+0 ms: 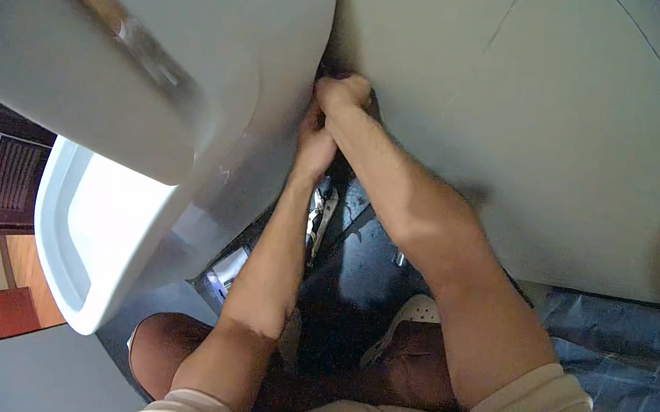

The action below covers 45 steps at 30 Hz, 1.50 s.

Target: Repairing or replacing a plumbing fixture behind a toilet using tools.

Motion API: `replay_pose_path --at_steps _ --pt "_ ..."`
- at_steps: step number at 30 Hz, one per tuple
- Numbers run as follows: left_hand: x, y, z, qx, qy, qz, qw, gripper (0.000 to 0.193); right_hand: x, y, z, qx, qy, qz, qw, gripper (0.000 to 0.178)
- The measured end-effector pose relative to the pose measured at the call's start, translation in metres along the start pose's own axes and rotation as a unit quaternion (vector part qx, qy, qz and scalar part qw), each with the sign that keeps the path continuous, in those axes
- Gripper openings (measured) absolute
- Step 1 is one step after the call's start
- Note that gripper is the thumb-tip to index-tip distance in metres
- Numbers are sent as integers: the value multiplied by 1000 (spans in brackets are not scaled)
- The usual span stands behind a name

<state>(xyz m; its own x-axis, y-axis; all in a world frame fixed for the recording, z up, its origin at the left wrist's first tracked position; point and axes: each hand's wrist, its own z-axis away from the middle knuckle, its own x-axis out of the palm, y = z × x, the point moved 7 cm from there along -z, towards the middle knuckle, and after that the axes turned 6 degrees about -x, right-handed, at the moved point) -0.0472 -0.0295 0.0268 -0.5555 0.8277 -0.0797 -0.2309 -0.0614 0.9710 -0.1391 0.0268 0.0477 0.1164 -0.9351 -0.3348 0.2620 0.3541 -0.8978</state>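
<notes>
Both my arms reach forward into the narrow gap between a white urinal (276, 85) on the left and a pale wall panel (516, 123) on the right. My right hand (343, 93) is the farther one, its fingers curled closed deep in the gap. Whatever it grips is hidden in shadow. Just nearer, my left hand (316, 148) lies under and beside the right wrist, its fingers out of sight. Below the hands, locking pliers (322, 218) lie on a dark wet-looking mat (354, 270).
A small package (227, 269) lies beside my left forearm. A short metal piece (400, 259) sits near my right forearm. The urinal's white basin rim (83, 320) juts out at the left. Dark sheeting (622, 326) runs along the right. My knees and a light shoe (420, 309) are close below.
</notes>
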Motion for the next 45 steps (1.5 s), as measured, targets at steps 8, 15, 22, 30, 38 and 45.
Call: replay_pose_path --at_steps 8,15,22,30,38,45 --pt "-7 6 -10 42 -26 -15 999 43 21 29 -13 68 -166 -248 952 17" --pt "0 23 1 -14 -48 -198 979 51 31 37 -20 147 -208 -303 918 14" --pt "-4 26 5 130 70 -164 975 54 31 29 -16 155 -202 -275 927 13" --pt "3 34 0 21 32 -391 920 55 22 26 -25 70 -246 -230 939 16" --pt "-3 1 -17 93 -5 -78 993 43 9 15 -9 96 -239 -273 927 18" --pt "-3 27 14 140 119 -203 962 47 7 9 3 126 -236 -307 913 20"
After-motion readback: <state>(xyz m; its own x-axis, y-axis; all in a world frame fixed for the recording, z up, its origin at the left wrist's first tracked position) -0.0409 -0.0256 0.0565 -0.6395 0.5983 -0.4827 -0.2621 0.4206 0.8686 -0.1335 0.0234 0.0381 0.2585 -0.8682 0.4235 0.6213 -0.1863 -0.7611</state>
